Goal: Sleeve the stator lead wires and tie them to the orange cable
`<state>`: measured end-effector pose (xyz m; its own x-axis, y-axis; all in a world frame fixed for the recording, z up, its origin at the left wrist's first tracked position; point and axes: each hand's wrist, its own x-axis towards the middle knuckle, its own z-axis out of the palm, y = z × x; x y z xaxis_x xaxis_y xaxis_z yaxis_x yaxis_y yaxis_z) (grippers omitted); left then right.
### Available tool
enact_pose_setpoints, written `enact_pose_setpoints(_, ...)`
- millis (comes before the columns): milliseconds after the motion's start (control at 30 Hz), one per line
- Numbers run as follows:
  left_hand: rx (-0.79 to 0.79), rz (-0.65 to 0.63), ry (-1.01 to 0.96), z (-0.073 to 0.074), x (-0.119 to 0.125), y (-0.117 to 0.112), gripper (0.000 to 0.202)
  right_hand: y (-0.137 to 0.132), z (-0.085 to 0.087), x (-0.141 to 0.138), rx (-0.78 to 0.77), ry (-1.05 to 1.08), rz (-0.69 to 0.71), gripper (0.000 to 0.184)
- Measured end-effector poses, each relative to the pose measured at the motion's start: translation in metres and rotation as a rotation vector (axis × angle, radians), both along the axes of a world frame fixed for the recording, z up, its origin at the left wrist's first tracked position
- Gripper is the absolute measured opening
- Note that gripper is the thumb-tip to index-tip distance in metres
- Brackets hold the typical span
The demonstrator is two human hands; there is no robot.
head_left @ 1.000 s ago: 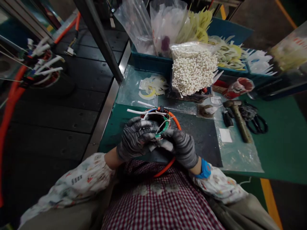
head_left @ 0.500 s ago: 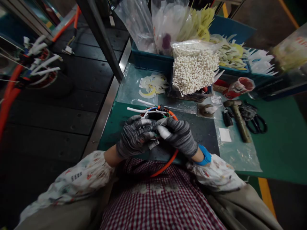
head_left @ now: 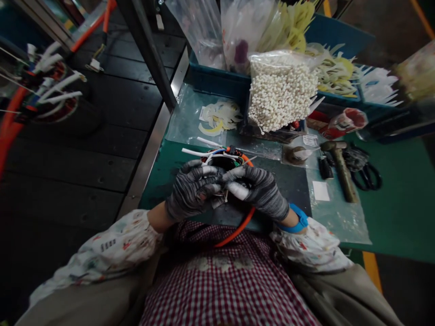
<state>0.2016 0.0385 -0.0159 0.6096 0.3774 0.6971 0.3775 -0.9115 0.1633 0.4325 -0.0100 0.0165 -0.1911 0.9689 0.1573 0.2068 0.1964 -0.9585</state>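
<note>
Hands: left hand (head_left: 190,192) and right hand (head_left: 260,190), both in grey striped gloves, are brought together and closed on one wired ring. The fingertips meet over its near rim, which looks like a grip that steadies the part while the fingers work among the wires.
Wired ring (head_left: 226,160): one, held just above the black mat (head_left: 288,185) at the near edge of the worktop (head_left: 401,203). It is close to the body, probably to keep the fine wires in sight.
Orange cable (head_left: 238,228): one, running from the ring's far side and looping under the right hand toward the lap.
White leads (head_left: 193,153): about three sleeved ends, jutting out at the far left, free of both hands.
Tools: one hammer (head_left: 340,165) and one pair of scissors (head_left: 369,174), lying to the right, well apart from the hands.
Supplies: one bag of white pieces (head_left: 282,90) leaning against the blue bin (head_left: 217,81). The strips behind it are too many to count.
Second ring (head_left: 50,99): one, at the far left, off the worktop.
</note>
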Motion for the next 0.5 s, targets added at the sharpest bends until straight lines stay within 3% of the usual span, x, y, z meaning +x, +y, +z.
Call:
enact_pose_setpoints(200, -0.003, 0.013, -0.008, 0.002, 0.002, -0.001, 0.013, -0.005, -0.02, 0.012, 0.216, -0.054, 0.275, 0.017)
enact_pose_setpoints(367, -0.02, -0.024, -0.019, 0.002, 0.001, -0.002, 0.012, -0.023, -0.034, 0.007, 0.09, -0.068, 0.148, 0.024)
enact_pose_setpoints(500, -0.06, -0.011, -0.05, -0.003, 0.0, -0.001, 0.004, -0.019, -0.025, -0.011, 0.198, -0.187, 0.307, 0.015)
